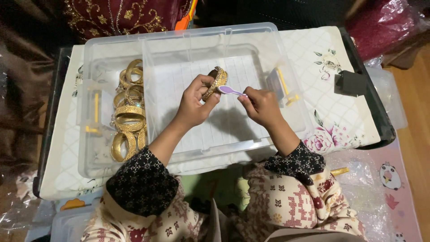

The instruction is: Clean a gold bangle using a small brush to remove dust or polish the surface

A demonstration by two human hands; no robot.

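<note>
My left hand [195, 99] holds a gold bangle [216, 81] upright over a clear plastic tray [286, 130]. My right hand [261, 105] grips a small purple brush [229, 90] whose head touches the bangle's side. Both hands hover above the tray's empty middle. Several more gold bangles [129, 112] lie in a pile in the clear plastic box [89, 166] underneath, at the left.
The box stands on a quilted floral cloth [340, 116] over a dark table. A black object [350, 82] sits at the right on the cloth. Yellow latches [285, 85] show on the box sides. Plastic wrap [367, 197] lies on the floor mat at the lower right.
</note>
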